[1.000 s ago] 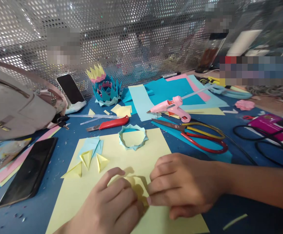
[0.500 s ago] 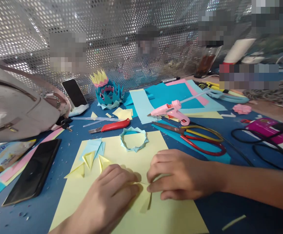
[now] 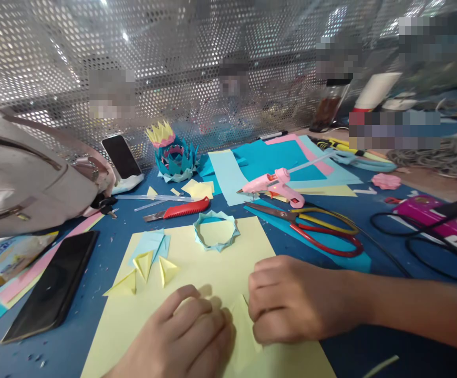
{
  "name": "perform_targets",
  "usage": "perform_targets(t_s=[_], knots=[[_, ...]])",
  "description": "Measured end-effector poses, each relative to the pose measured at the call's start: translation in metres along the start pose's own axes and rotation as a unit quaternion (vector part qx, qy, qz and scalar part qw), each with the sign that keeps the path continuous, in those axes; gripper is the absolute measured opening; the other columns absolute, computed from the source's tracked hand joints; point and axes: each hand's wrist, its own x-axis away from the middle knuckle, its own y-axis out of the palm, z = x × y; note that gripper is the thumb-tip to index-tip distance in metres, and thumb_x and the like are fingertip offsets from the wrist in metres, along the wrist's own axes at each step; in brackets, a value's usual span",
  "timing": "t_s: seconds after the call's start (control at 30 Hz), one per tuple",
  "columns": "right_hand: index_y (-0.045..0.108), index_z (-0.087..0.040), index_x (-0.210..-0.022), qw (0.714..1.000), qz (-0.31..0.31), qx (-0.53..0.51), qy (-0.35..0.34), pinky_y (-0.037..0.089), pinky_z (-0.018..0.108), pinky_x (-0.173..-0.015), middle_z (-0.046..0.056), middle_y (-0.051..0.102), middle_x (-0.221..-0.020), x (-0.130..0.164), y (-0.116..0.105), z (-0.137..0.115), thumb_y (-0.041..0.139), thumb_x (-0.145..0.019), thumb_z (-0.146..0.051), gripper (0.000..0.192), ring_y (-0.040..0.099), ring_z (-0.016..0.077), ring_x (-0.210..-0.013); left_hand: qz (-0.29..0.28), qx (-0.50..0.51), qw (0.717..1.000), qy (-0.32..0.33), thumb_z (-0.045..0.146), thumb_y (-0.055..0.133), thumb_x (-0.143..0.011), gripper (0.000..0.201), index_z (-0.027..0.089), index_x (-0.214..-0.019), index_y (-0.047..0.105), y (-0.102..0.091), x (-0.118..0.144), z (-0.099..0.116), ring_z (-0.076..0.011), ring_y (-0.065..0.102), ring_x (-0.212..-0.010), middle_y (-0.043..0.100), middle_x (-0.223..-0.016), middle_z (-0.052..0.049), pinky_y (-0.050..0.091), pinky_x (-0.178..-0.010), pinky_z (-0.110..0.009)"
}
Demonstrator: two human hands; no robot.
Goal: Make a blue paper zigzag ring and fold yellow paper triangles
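Both hands low in the view, over the large pale-yellow sheet (image 3: 220, 273), which lies flat on the blue surface (image 3: 122, 220). Small yellow paper piece (image 3: 242, 325) sits on that sheet, between the two hands; yellow on yellow, so its outline is hard to read.

Left hand (image 3: 185, 336): fingers curled, fingertips at the piece's left side. Right hand (image 3: 303, 304): knuckles bent, fingers bunched at the piece's right edge. Fingertips mostly hidden on both, so cannot tell for either grip whether it pinches the paper or only presses it down.

Beyond the left hand, on the sheet: three folded yellow triangles (image 3: 144, 265), plus light-blue paper pieces (image 3: 149, 245) just behind them. Light-blue paper ring (image 3: 215, 247) at the sheet's far edge, zigzag rim.

Past the sheet: red cutter (image 3: 187, 209) with blade out, pointing left; pink glue gun (image 3: 276, 184) on its side, nozzle left; scissors (image 3: 311, 220) with one red and one yellow handle, partly over a blue paper strip (image 3: 339, 252). Spiky blue paper model (image 3: 176, 160) stands farther back, near a perforated metal panel (image 3: 181, 84). Black phone (image 3: 55, 286) flat at left, near the bag (image 3: 23, 178).
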Motion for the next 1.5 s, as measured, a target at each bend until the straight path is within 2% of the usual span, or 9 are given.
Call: perform_targets(t_s=[0.27,0.5,0.63,0.73,0.8,0.83,1.03,1.27,1.5], knots=[[0.063,-0.016,-0.086,0.994,0.027,-0.071,0.077,0.037,0.030,-0.069,0.003,0.065,-0.083,0.004,-0.001,0.009,0.058,-0.098,-0.033,0.021,0.051,0.0160,-0.076,0.032,-0.008,0.999,0.023,0.016,0.052,-0.102,0.025,0.020,-0.089,0.073,0.008,0.000,0.006,-0.0084,0.068,-0.098,0.075,-0.090,0.005,0.036,-0.117,-0.027],[0.064,-0.016,-0.099,0.966,0.046,-0.129,0.217,0.041,0.024,-0.074,0.001,0.067,-0.085,0.001,0.001,0.003,0.062,-0.093,-0.015,0.006,0.055,0.0135,-0.081,0.016,-0.041,0.999,0.026,0.019,0.046,-0.105,0.029,0.025,-0.106,0.075,0.019,0.008,0.011,-0.0053,0.066,-0.106,0.075,-0.110,0.009,0.027,-0.124,-0.030],[0.066,-0.017,-0.092,0.950,0.057,-0.147,0.271,0.042,0.023,-0.075,0.001,0.068,-0.086,0.001,0.004,0.002,0.064,-0.093,-0.015,0.002,0.057,0.0129,-0.083,0.030,-0.056,0.998,0.015,0.017,0.047,-0.104,0.029,0.023,-0.107,0.075,0.022,0.007,0.011,-0.0063,0.067,-0.103,0.075,-0.106,0.007,0.027,-0.124,-0.031],[0.065,-0.017,-0.091,0.947,0.057,-0.143,0.281,0.041,0.024,-0.074,0.001,0.067,-0.088,0.001,0.004,0.001,0.061,-0.094,-0.014,0.005,0.057,0.0127,-0.082,0.021,-0.070,0.997,0.001,0.016,0.045,-0.104,0.031,0.020,-0.104,0.075,0.012,-0.001,0.007,-0.0082,0.069,-0.103,0.076,-0.103,0.003,0.026,-0.124,-0.032],[0.065,-0.017,-0.092,0.946,0.054,-0.138,0.289,0.041,0.025,-0.073,0.000,0.067,-0.088,0.001,0.004,0.000,0.061,-0.093,-0.013,0.006,0.058,0.0128,-0.082,-0.093,-0.085,0.992,0.026,0.017,0.044,-0.104,0.030,0.019,-0.117,0.071,0.001,-0.005,0.003,-0.0098,0.067,-0.109,0.074,-0.116,0.002,0.023,-0.124,-0.032],[0.064,-0.018,-0.092,0.945,0.055,-0.133,0.294,0.040,0.025,-0.072,0.000,0.066,-0.087,0.001,0.004,0.000,0.061,-0.091,-0.012,0.007,0.058,0.0128,-0.081,-0.111,-0.092,0.989,0.033,0.018,0.044,-0.104,0.030,0.019,-0.120,0.070,-0.004,-0.006,0.002,-0.0109,0.067,-0.111,0.073,-0.119,0.002,0.021,-0.125,-0.032],[0.065,-0.018,-0.090,0.943,0.074,-0.106,0.308,0.039,0.025,-0.070,-0.002,0.065,-0.081,0.004,0.008,0.002,0.064,-0.087,-0.010,0.008,0.057,0.0120,-0.075,-0.125,-0.120,0.984,0.036,0.032,0.043,-0.105,0.034,0.025,-0.130,0.065,-0.011,0.002,-0.003,-0.0185,0.063,-0.121,0.068,-0.130,-0.002,0.023,-0.124,-0.044],[0.071,-0.018,-0.099,0.950,0.083,-0.081,0.290,0.040,0.025,-0.067,0.003,0.069,-0.085,0.005,0.006,0.001,0.060,-0.093,-0.015,0.014,0.059,0.0139,-0.077,-0.141,-0.141,0.979,0.052,0.025,0.034,-0.108,0.039,0.018,-0.129,0.065,-0.014,-0.005,-0.004,-0.0144,0.065,-0.116,0.069,-0.128,-0.002,0.011,-0.126,-0.044],[0.072,-0.019,-0.092,0.961,0.085,-0.041,0.259,0.039,0.026,-0.065,0.002,0.067,-0.080,0.005,0.004,-0.001,0.060,-0.095,-0.018,0.013,0.057,0.0127,-0.073,-0.132,-0.137,0.981,0.046,0.022,0.034,-0.108,0.038,0.021,-0.125,0.068,-0.013,-0.004,-0.005,-0.0148,0.064,-0.118,0.069,-0.130,0.001,0.008,-0.126,-0.045]])
